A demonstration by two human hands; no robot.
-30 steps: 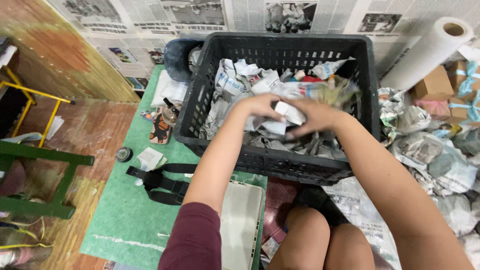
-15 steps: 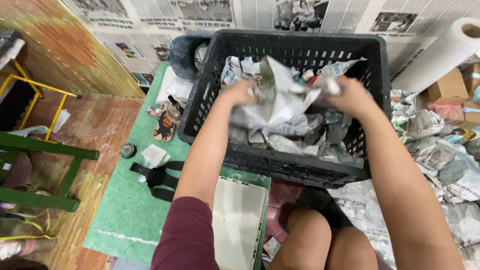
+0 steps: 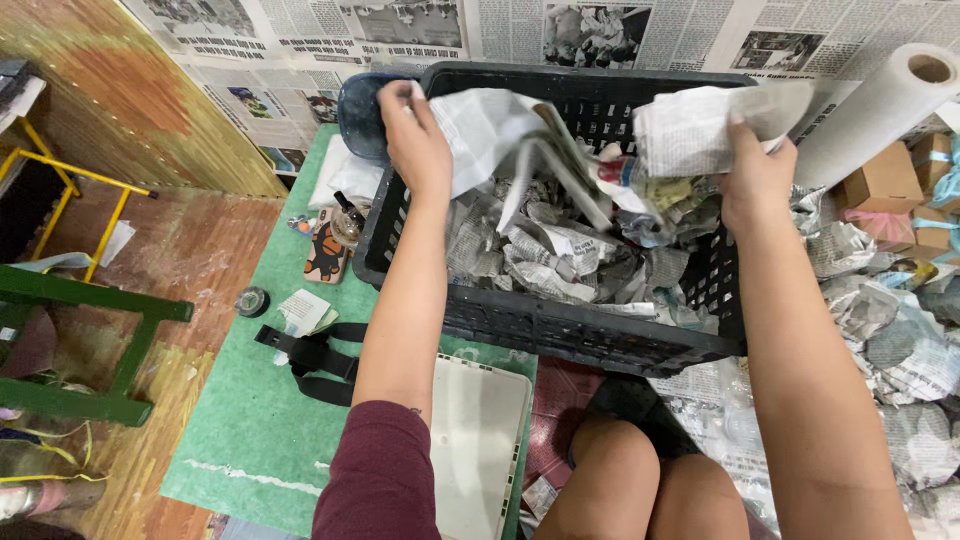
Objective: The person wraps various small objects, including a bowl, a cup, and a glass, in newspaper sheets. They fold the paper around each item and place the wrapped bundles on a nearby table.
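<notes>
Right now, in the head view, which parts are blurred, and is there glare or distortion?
Head view: the newspaper between the left hand and right hand is smeared by motion blur; the crate and green mat are sharp; lighting is even, with no strong glare; the wide lens bends the edges, so the paper roll leans.

black crate – green mat

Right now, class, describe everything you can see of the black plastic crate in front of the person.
The black plastic crate is rectangular, with lattice walls and a solid rim. It sits upright on the floor, partly over a green mat, against the newspaper-covered wall. Crumpled newspaper fills its bottom. The left hand and right hand hold newspaper sheets above it.
</notes>
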